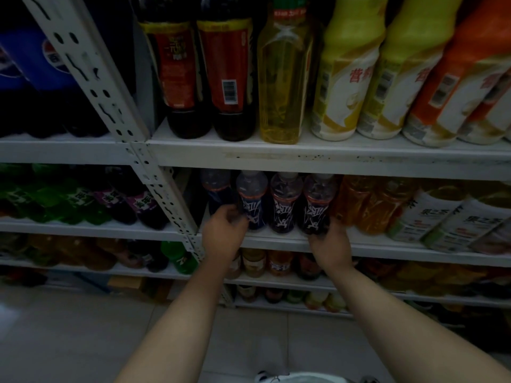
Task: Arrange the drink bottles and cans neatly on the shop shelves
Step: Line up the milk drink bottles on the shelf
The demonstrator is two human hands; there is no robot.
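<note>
Mid-frame I see my left hand [224,230] curl round a dark bottle [251,200], I think, it's dim; right hand [330,244] grips the end bottle [318,203].

We count four blue-labelled bottles [284,203] on the middle shelf [387,248], with two orange bottles [356,200] right beside them. Up on the top shelf [331,158]: two red-labelled dark bottles [177,73], one clear yellow bottle [282,78], and two yellow-topped bottles [345,73].

Bottles [284,203] side by side on shelf [276,240]
</note>
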